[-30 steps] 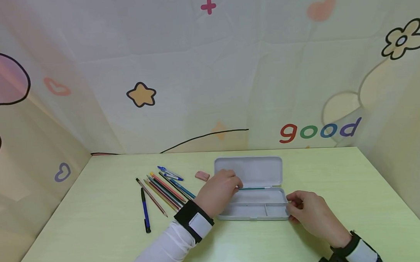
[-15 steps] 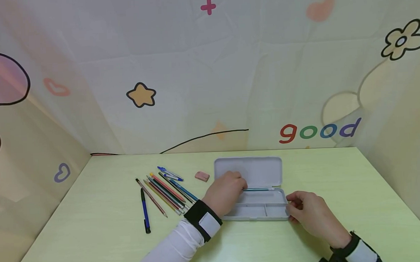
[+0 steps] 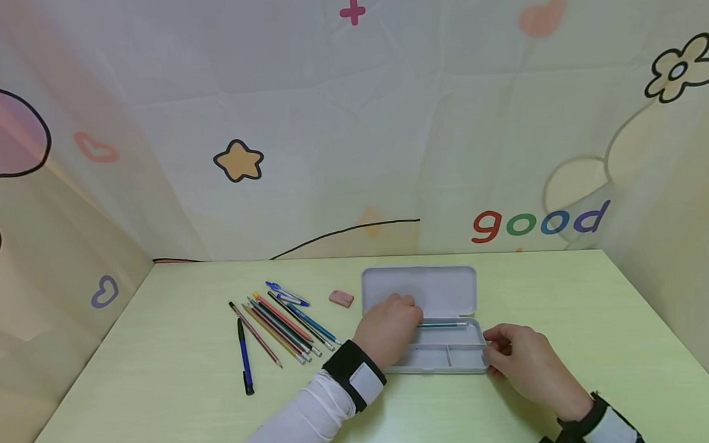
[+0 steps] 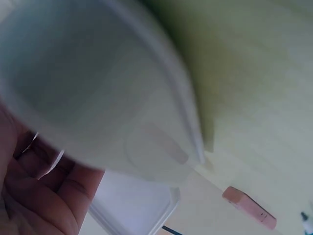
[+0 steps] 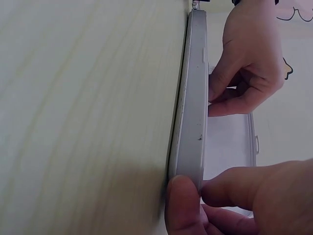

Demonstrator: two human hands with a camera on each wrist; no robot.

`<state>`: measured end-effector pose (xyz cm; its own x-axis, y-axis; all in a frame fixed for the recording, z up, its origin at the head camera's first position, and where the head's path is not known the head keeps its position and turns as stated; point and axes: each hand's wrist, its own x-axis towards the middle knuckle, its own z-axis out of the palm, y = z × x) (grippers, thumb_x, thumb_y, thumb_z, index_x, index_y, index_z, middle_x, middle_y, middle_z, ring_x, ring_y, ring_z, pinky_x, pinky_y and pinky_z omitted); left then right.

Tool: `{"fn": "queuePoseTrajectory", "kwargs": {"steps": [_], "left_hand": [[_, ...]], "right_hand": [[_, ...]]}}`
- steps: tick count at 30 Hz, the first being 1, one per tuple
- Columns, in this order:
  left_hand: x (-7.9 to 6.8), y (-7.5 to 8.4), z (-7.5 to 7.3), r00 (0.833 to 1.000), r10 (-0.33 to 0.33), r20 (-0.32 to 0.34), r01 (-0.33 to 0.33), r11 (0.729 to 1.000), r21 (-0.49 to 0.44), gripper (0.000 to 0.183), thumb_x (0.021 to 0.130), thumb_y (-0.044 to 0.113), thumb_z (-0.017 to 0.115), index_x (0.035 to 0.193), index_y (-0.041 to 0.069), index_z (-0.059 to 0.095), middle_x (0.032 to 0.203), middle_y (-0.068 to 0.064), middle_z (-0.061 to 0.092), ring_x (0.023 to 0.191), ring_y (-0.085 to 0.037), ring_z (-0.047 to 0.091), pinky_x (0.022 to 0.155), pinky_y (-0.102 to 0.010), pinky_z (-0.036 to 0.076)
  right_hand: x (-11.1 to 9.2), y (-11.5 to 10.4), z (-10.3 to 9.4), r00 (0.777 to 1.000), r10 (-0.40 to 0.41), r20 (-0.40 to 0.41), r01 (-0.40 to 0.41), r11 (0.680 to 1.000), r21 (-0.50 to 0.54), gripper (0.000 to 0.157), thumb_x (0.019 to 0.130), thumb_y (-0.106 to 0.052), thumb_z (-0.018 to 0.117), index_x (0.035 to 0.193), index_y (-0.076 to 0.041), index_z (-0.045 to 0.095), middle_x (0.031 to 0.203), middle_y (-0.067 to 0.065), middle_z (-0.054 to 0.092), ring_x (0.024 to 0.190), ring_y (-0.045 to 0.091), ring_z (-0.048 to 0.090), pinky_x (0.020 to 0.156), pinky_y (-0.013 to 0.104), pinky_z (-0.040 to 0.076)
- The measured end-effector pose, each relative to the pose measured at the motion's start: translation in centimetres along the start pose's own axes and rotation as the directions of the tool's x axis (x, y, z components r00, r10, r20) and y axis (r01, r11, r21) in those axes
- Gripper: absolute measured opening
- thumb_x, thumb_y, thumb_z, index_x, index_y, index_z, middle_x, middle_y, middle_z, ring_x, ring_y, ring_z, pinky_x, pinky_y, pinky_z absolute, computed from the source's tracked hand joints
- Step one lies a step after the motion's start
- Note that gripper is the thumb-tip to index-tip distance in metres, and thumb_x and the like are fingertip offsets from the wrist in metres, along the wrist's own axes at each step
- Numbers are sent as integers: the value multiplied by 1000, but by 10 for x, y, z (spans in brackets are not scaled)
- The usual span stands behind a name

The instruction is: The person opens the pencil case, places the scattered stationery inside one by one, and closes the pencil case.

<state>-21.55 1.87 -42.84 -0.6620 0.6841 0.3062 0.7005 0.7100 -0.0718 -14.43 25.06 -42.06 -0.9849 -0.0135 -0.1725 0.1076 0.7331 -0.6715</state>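
Note:
A pale grey pencil case [image 3: 432,369] lies open, its lid [image 3: 433,281] tipped back at the rear. Over the case's long rear compartment, my left hand [image 3: 389,330] holds a thin blue-green pencil [image 3: 443,324], whose whitish end points right. The fingers cover the pencil's other end. My right hand [image 3: 523,359] grips the case's right edge; in the right wrist view the thumb and fingers pinch that corner of the grey side wall [image 5: 195,98]. The lid fills much of the left wrist view, beside the curled left fingers [image 4: 73,196].
Left of the case lies a bundle of several pencils [image 3: 282,325], with blue pens [image 3: 289,294] behind it. A blue pen with a black cap [image 3: 245,359] lies farther left. A pink eraser [image 3: 341,298] sits near the lid. A printed cloth [image 3: 327,118] hangs behind the table.
My left hand has moved right and slightly nearer with the pencil, uncovering the white ends of several pencils in the bundle. The right hand stays at the case's edge.

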Motion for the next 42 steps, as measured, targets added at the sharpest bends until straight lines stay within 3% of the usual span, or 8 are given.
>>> {"fn": "queuePoseTrajectory", "kwargs": {"steps": [11, 22, 38, 42], "left_hand": [[0, 7, 1, 1000, 7, 4, -7, 995, 103, 14, 87, 6, 71, 86, 19, 76, 79, 4, 61, 74, -13, 58, 61, -26, 52], [-2, 9, 4, 1000, -10, 12, 9, 997, 81, 15, 87, 6, 71, 89, 20, 76, 80, 4, 60, 74, -13, 57, 60, -26, 52], [-15, 4, -29, 999, -15, 33, 17, 999, -48, 16, 88, 6, 72, 99, 17, 76, 89, 4, 63, 81, -12, 58, 70, -19, 50], [-21, 0, -38, 999, -39, 22, 41, 996, -74, 18, 87, 4, 73, 100, 16, 75, 90, 4, 62, 83, -13, 58, 66, -20, 50]], "right_hand": [[2, 1, 1, 1000, -9, 0, 9, 999, -30, 28, 95, -10, 61, 119, 5, 63, 83, 4, 60, 70, 16, 56, 58, 28, 49], [2, 2, 1, 1000, 2, 1, -2, 1000, -19, 28, 95, -9, 61, 119, 5, 63, 83, 5, 60, 69, 16, 57, 58, 28, 50], [1, -1, 0, 1000, 5, 7, -5, 1000, -23, 28, 95, -10, 61, 119, 5, 63, 83, 4, 60, 69, 16, 56, 58, 28, 49], [1, -1, -1, 1000, 2, 5, -2, 1000, -25, 28, 95, -10, 61, 119, 5, 63, 82, 4, 60, 69, 16, 56, 58, 28, 49]]}}
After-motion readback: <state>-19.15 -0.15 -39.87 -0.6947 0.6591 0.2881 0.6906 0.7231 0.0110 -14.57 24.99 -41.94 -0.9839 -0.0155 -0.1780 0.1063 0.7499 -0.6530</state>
